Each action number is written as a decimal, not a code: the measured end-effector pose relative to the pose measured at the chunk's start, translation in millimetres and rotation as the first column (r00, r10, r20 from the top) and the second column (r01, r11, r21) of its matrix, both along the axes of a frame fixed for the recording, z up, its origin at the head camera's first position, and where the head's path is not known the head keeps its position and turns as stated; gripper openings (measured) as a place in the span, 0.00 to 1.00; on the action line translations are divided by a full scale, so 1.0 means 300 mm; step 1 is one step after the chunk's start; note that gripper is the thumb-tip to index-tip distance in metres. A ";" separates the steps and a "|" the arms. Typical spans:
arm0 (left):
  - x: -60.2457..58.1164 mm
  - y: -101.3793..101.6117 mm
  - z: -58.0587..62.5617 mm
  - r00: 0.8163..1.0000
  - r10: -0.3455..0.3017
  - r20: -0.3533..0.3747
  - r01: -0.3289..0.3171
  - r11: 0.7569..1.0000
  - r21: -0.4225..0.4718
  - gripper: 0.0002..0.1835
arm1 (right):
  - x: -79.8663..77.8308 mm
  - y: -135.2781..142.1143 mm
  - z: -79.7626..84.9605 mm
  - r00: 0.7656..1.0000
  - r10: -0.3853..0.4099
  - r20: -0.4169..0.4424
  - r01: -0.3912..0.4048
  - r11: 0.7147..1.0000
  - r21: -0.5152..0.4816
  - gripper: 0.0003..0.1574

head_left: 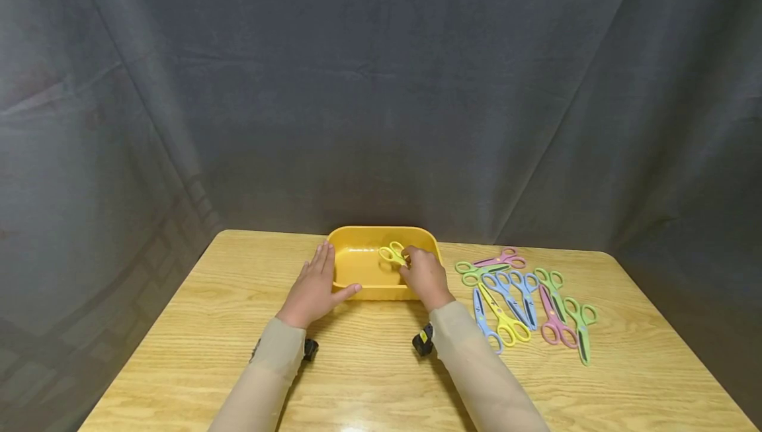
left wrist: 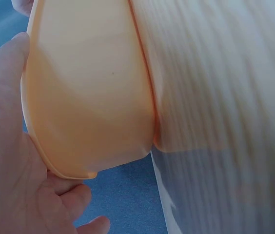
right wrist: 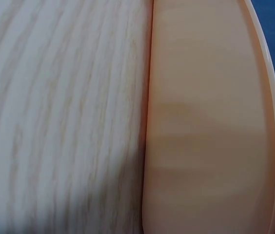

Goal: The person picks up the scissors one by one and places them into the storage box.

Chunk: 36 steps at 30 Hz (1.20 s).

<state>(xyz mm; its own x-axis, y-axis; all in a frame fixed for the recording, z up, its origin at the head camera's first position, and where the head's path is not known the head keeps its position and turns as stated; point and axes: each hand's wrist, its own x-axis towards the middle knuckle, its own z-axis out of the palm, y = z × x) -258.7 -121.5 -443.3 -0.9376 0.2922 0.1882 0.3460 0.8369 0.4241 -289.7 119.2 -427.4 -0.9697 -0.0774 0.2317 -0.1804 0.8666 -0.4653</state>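
Note:
A yellow plastic bin (head_left: 381, 293) stands at the far middle of the table. My left hand (head_left: 312, 292) rests on its left end, fingers straight along the rim and thumb spread over the front corner. The left wrist view shows that hand (left wrist: 10, 131) touching the rim above the bin's outer wall (left wrist: 93, 87). My right hand (head_left: 425, 276) reaches over the front right rim and pinches yellow-green scissors (head_left: 393, 253), handles pointing left above the bin floor; the blades are hidden by the hand. In the right wrist view, the bin's wall (right wrist: 210, 117) fills much of the frame.
To the right of the bin lies a loose group of scissors, among them pink scissors (head_left: 553, 326), yellow scissors (head_left: 506, 326), green scissors (head_left: 582, 329) and blue scissors (head_left: 526, 293), some overlapping. A grey curtain (head_left: 369, 101) hangs behind the wooden table (head_left: 369, 379).

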 end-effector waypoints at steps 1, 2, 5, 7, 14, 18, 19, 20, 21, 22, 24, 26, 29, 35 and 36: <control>-0.001 0.000 0.000 1.000 0.000 0.002 0.000 1.000 0.000 0.58 | 0.000 -0.001 0.001 1.000 -0.006 0.009 0.006 1.000 0.008 0.19; -0.001 0.000 0.001 1.000 -0.001 0.002 0.001 1.000 0.003 0.58 | 0.000 -0.001 0.001 1.000 -0.011 0.016 0.010 1.000 0.018 0.19; -0.003 0.001 0.001 1.000 0.002 0.011 -0.002 1.000 -0.003 0.59 | -0.001 -0.004 0.001 0.999 -0.023 0.036 0.021 0.998 0.051 0.19; -0.005 0.000 -0.001 1.000 0.001 0.013 -0.001 1.000 -0.008 0.59 | -0.003 -0.006 0.002 0.998 -0.030 0.050 0.026 0.997 0.071 0.19; -0.004 0.000 -0.003 1.000 -0.006 0.009 0.006 1.000 -0.008 0.59 | -0.008 -0.006 0.012 0.989 -0.046 0.138 0.030 0.993 0.118 0.17; -0.003 0.002 -0.002 1.000 -0.009 0.018 0.009 1.000 -0.007 0.59 | -0.008 -0.008 0.017 0.982 -0.058 0.179 0.033 0.989 0.144 0.15; -0.004 0.002 -0.001 1.000 -0.007 0.025 0.008 1.000 -0.008 0.60 | -0.008 -0.009 0.019 0.981 -0.060 0.184 0.033 0.989 0.147 0.14; -0.003 0.003 0.002 1.000 -0.007 0.030 0.007 1.000 -0.006 0.60 | -0.009 -0.009 0.020 0.981 -0.060 0.185 0.032 0.988 0.151 0.14; -0.003 0.002 0.003 1.000 -0.007 0.029 0.007 1.000 -0.002 0.59 | -0.009 -0.010 0.021 0.981 -0.061 0.185 0.033 0.988 0.151 0.14; -0.003 0.003 0.004 1.000 -0.007 0.028 0.007 1.000 0.002 0.59 | -0.009 -0.010 0.022 0.981 -0.061 0.186 0.033 0.988 0.151 0.14; -0.003 0.003 0.005 1.000 -0.006 0.030 0.005 1.000 0.001 0.59 | -0.011 -0.011 0.022 0.980 -0.063 0.187 0.034 0.988 0.151 0.14; -0.001 0.004 0.007 1.000 -0.005 0.030 0.005 1.000 -0.001 0.59 | -0.012 -0.011 0.020 0.980 -0.066 0.188 0.037 0.988 0.152 0.13; -0.001 0.003 0.005 0.999 -0.005 0.032 0.005 1.000 -0.005 0.60 | -0.015 -0.013 0.017 0.978 -0.071 0.195 0.042 0.988 0.149 0.14; -0.005 -0.001 -0.004 1.000 -0.006 0.017 0.006 1.000 -0.008 0.59 | -0.013 -0.017 0.013 0.977 -0.069 0.203 0.041 0.989 0.142 0.14; -0.006 -0.001 -0.005 1.000 -0.006 0.018 0.006 1.000 -0.009 0.59 | -0.012 -0.018 0.012 0.977 -0.069 0.201 0.041 0.989 0.142 0.14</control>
<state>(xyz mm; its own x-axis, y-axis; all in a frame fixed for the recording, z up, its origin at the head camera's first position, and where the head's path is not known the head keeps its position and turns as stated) -260.4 -121.7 -444.7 -0.9391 0.2993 0.1688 0.3433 0.8386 0.4229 -293.4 113.9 -423.8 -0.9990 -0.0401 0.0188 -0.0441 0.9301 -0.3647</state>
